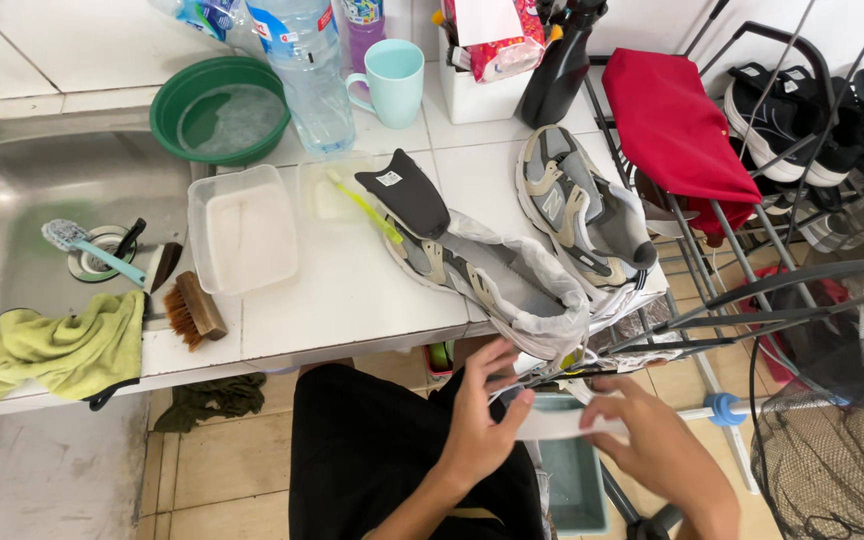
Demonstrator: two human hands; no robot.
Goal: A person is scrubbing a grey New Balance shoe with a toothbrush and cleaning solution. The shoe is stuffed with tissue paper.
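Hands, left (479, 415) and right (652, 440), each grip white laces (552, 385) below counter edge (352, 350).

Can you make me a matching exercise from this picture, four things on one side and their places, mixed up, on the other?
Things:
1. green basin
2. yellow-green cloth
3. wooden scrub brush
4. red cloth

Places:
A. draped over the metal rack
B. on the counter edge, in front of the clear plastic tub
C. hanging over the front rim of the sink
D. at the back of the counter, beside the big water bottle

Pairs: 1-D, 2-C, 3-B, 4-A
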